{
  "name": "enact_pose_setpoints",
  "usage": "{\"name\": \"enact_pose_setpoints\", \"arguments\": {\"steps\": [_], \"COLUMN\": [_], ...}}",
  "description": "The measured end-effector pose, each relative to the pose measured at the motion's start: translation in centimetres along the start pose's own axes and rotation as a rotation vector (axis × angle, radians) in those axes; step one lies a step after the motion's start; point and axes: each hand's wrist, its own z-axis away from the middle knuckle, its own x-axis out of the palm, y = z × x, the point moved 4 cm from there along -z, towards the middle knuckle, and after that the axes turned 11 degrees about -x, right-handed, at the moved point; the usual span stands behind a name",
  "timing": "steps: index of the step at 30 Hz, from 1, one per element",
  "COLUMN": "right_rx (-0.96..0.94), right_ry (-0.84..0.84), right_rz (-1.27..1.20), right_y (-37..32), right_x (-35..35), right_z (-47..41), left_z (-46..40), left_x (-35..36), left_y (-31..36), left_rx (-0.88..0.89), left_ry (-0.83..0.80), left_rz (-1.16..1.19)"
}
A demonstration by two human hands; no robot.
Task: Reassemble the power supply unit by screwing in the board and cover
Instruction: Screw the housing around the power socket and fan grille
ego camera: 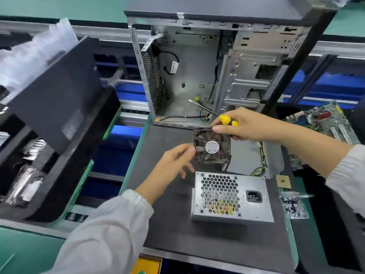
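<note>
**Fan in hand, power supply unit still in pieces**

The power supply unit cover (233, 196), a perforated metal shell with a mains socket, lies on the dark bench (167, 224). Just beyond the cover, the right hand (241, 125) pinches the top edge of a black cooling fan (212, 148) while also gripping a yellow-handled screwdriver (227, 120), its shaft pointing away towards the open computer case (197, 76). The left hand (175, 161) is at the fan's left edge, fingers spread and relaxed, clamped on nothing. Beyond the cover, right of the fan, sits the open unit base (274, 159) with loose wires. A bag of screws (294, 206) lies right of the cover.

The risk, as I judge it: one hand carrying both fan and screwdriver could let the fan slip, or the fan's lead could get trapped when the cover closes.
</note>
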Motion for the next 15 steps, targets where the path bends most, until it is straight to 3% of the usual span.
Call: {"name": "enact_pose_setpoints", "arguments": {"steps": [3, 5, 7, 9, 13, 15], "right_rx": [-0.116, -0.290, -0.434, -0.422, -0.260, -0.242], "right_ry": [0.090, 0.148, 0.083, 0.035, 0.356, 0.377], "right_rz": [0.139, 0.313, 0.437, 0.405, 0.144, 0.143], "right_y": [-1.5, -2.7, -3.0, -2.4, -1.2, -0.8], "right_x": [-0.3, 0.3, 1.6, 2.0, -1.3, -2.2], "right_z": [0.1, 0.8, 1.6, 2.2, 2.5, 2.4], "left_z": [-0.9, -1.4, -2.2, -2.7, -2.6, -2.3], "left_x": [1.0, 1.2, 0.9, 0.5, 0.2, 0.3], "left_y": [0.8, 1.6, 2.3, 2.7, 2.6, 2.6], "left_rx": [-0.273, -0.275, -0.167, -0.055, -0.006, -0.038], "left_ry": [-0.204, -0.266, -0.236, -0.206, -0.211, -0.218], "left_rz": [0.294, 0.511, 0.633, 0.576, 0.412, 0.460]}}
